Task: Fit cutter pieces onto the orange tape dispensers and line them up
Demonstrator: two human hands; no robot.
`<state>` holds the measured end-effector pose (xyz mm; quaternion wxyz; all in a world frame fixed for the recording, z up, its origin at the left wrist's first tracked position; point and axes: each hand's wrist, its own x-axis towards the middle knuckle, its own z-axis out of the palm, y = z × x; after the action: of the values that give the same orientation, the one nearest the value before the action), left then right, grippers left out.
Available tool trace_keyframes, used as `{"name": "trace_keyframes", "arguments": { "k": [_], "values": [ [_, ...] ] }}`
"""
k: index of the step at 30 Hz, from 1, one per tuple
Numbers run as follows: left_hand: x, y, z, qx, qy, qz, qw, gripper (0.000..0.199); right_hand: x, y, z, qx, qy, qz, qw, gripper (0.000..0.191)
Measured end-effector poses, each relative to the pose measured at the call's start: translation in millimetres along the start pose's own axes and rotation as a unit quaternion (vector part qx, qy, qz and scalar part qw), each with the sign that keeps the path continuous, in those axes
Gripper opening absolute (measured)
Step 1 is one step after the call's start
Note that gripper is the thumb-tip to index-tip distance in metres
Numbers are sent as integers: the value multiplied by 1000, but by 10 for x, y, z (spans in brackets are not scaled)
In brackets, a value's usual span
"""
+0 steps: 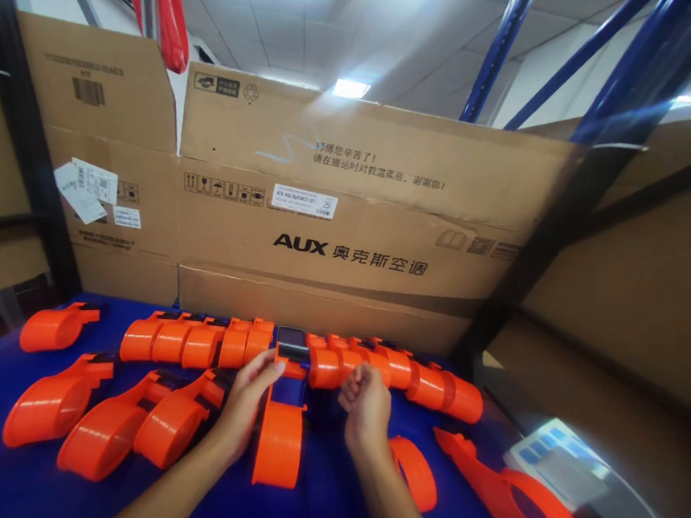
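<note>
My left hand (248, 400) is closed on the side of an orange plastic tape dispenser (279, 447). The dispenser points away from me, its wide round end nearest and a black piece (293, 343) at its far end. To the right, my right hand (367, 406) is held as a loose fist, apart from that dispenser. Its curled fingers hide whatever may be in them. Just behind the right hand stands a row of similar orange dispensers (396, 370). An orange ring-shaped part (417, 471) lies by my right wrist.
More orange dispensers (169, 344) line the back of the blue table (336, 508), with several others (103, 435) at front left. An orange piece with a ring and tapered arm (541, 510) and a white device (563, 459) lie right. Cardboard (348, 227) walls off the back, between dark posts (532, 235).
</note>
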<state>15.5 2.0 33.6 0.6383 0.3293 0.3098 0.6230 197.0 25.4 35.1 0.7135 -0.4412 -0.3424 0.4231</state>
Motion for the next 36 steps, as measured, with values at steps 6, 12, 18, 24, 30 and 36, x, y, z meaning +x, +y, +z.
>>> {"name": "trace_keyframes", "arguments": {
  "k": [6,12,18,24,30,36],
  "values": [
    [33,-77,-51,21,-2,21,1000,51,14,-65,12,-34,-29,-28,999,28],
    [60,-107,-96,70,-9,40,997,50,-229,-82,133,-131,-221,-24,966,17],
    [47,-95,-56,95,-10,76,993,57,-252,-21,80,-226,-278,-78,930,21],
    [-19,-64,-4,120,-23,109,986,50,-278,67,35,-249,-268,-87,927,15],
    [-10,-60,-24,125,-15,105,986,54,-295,117,50,-257,-247,-101,929,21],
    [39,-78,-66,141,-15,101,985,58,-293,108,53,-253,-241,-102,931,20]
  ]
}}
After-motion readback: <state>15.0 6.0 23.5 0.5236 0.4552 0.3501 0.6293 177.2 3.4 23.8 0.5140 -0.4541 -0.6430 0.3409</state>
